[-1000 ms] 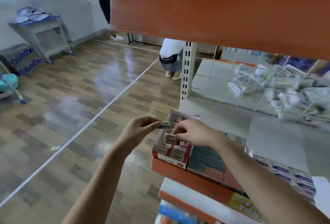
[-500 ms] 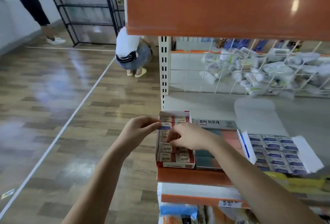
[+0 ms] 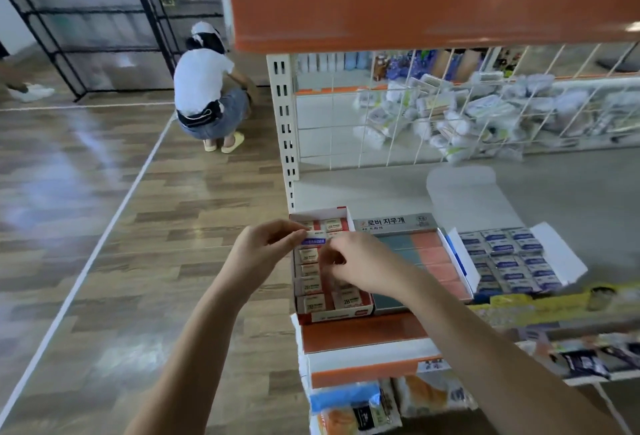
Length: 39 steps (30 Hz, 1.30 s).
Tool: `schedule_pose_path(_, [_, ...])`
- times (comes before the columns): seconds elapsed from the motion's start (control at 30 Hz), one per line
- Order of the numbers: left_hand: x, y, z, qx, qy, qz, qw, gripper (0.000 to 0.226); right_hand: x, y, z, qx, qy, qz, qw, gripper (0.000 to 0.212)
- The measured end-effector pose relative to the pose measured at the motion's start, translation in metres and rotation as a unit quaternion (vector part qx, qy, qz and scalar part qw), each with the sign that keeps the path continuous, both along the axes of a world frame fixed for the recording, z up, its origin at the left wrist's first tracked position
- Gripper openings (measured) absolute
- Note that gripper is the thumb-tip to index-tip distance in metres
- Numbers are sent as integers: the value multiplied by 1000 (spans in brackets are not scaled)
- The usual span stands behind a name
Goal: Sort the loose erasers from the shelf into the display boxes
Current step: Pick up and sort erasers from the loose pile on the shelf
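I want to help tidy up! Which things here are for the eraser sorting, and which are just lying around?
For the job:
left hand pinching a blue-banded eraser
right hand reaching into the red box
teal-and-pink box
blue eraser box

Just lying around:
wrapped packets behind the wire grid
bagged goods on the lower shelf

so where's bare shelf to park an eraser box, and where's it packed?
Free: grey shelf behind the red box, up to the wire grid; more behind the blue-eraser box, right of its raised flap. Crowded: front edge, three boxes side by side, left hand and right hand over the red one.
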<state>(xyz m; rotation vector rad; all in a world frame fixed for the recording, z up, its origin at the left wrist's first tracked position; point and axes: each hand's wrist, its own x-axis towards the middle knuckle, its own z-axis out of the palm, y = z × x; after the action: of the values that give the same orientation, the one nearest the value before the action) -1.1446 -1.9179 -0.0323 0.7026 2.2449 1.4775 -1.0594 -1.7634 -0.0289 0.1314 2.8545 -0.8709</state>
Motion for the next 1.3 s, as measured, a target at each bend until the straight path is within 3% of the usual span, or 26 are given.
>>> schedule_pose_path(0.27, [14, 58, 20, -4, -2, -78, 997, 6, 48, 70, 32, 31, 98, -134, 986, 23])
schedule_pose_path(0.67, [86, 216, 19, -42, 89, -211, 973, 13, 148, 207, 25, 82, 123, -324, 935, 19])
schedule_pose_path(0.87, [119, 256, 10, -116, 176, -184, 960, 6, 162, 239, 9, 70, 101, -324, 938, 22])
schedule_pose_path(1.1, [153, 266, -13, -152, 189, -103, 965, 6, 164, 251, 1, 38, 82, -268, 959, 26])
schedule_pose_path(1.3, [167, 268, -29, -167, 314, -58, 933, 11, 167, 256, -1, 15, 95, -247, 964, 27])
